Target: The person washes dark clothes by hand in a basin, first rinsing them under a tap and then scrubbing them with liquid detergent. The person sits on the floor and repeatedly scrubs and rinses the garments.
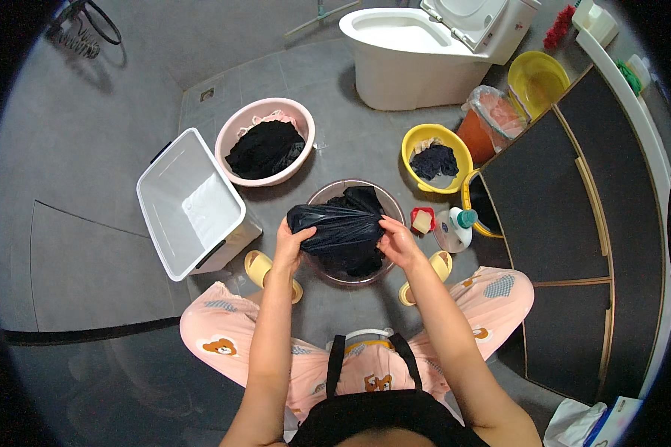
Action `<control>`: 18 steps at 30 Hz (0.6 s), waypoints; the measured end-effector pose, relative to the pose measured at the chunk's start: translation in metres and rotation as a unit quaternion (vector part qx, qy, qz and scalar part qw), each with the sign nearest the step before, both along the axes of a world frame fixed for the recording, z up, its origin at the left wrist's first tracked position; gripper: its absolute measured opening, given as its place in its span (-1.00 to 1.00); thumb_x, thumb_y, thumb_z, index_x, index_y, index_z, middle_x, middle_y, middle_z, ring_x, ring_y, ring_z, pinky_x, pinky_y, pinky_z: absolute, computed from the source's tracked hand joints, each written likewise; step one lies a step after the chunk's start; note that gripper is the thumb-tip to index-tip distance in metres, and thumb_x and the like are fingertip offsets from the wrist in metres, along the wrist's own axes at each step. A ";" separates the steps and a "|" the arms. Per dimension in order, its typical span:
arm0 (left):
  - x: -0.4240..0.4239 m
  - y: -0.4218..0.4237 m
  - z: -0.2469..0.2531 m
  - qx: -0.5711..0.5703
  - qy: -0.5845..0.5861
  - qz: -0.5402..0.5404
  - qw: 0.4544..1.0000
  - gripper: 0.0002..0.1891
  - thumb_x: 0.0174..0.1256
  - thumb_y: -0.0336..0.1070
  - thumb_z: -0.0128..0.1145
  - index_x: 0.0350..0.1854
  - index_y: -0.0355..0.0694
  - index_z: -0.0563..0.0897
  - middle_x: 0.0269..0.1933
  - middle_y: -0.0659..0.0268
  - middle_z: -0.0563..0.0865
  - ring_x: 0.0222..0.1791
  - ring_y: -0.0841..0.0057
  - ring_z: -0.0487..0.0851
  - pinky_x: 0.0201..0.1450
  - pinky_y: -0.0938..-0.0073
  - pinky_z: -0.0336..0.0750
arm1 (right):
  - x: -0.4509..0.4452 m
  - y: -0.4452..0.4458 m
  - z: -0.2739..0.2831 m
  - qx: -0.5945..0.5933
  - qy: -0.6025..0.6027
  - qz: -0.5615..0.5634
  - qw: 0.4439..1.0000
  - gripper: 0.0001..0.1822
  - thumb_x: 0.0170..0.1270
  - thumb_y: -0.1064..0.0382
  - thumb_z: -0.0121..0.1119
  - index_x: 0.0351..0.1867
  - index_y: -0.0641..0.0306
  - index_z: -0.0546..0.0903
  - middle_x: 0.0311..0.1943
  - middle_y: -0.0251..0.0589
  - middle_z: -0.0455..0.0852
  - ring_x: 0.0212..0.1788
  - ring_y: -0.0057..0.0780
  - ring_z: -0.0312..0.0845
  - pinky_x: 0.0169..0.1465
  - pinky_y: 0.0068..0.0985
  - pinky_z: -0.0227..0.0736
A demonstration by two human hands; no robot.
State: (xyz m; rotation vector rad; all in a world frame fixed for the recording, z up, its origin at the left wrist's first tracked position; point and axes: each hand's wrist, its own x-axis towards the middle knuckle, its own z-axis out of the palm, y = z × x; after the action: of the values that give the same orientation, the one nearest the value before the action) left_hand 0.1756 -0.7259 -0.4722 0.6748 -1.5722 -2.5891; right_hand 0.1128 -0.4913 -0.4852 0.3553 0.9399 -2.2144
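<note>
A piece of black, wet-looking cloth is stretched between my two hands above a round basin on the floor. My left hand grips its left end, thumb on top. At the cloth's right edge, my right hand pinches it between thumb and fingers. More black cloth lies in the basin, partly hidden under the stretched piece. To the right of the basin are a bar of soap in a red dish and a clear bottle with a teal cap.
A pink basin holds dark laundry, beside a white storage box. Dark cloth lies in a yellow basin. Farther off are a toilet and an orange bin. A black cabinet borders the right side.
</note>
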 end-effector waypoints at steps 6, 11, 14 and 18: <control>0.007 0.035 -0.014 -0.594 -0.009 0.027 0.804 -0.48 -0.05 -0.10 0.34 -0.15 -0.33 0.41 -0.22 0.10 0.57 -0.23 0.38 0.54 -0.23 0.45 0.47 | 0.011 -0.020 0.029 0.095 0.124 0.004 0.988 -0.52 0.19 0.38 0.04 0.19 0.29 0.33 0.01 -0.35 0.51 0.03 -0.56 0.42 0.12 -0.55 0.29; 0.012 0.062 0.001 0.004 -0.161 -0.195 0.968 -0.64 0.33 -0.01 -0.06 -0.16 -0.24 0.55 -0.21 0.38 0.61 -0.27 0.62 0.55 -0.36 0.59 0.47 | 0.040 -0.038 0.021 0.159 0.250 0.095 0.950 -0.16 0.05 0.52 0.11 0.36 0.23 -0.03 -0.04 -0.32 0.46 -0.13 -0.63 0.40 -0.01 -0.66 0.33; 0.012 0.055 -0.032 0.030 -0.060 -0.087 0.994 -0.75 0.36 -0.18 -0.07 -0.17 -0.24 0.55 -0.18 0.37 0.62 -0.20 0.66 0.54 -0.17 0.64 0.44 | 0.043 -0.042 0.025 0.172 0.177 0.048 0.968 -0.30 0.11 0.40 0.16 0.30 0.25 0.13 -0.18 -0.40 0.51 -0.23 -0.69 0.40 -0.14 -0.71 0.33; 0.006 0.043 -0.021 0.131 0.004 -0.037 0.991 -0.77 0.36 -0.24 -0.09 -0.12 -0.27 0.53 -0.17 0.32 0.64 -0.18 0.57 0.58 -0.08 0.55 0.45 | 0.016 -0.021 0.039 0.225 0.217 -0.022 0.950 -0.72 0.18 0.33 0.15 -0.05 0.17 0.54 -0.43 -0.56 0.52 -0.38 -0.81 0.34 -0.30 -0.80 0.23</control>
State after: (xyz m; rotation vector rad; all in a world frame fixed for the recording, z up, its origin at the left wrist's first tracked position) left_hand 0.1819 -0.6832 -0.4932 0.6297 -1.2891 -2.8798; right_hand 0.1287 -0.5121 -0.4461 0.0863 1.7008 -2.1410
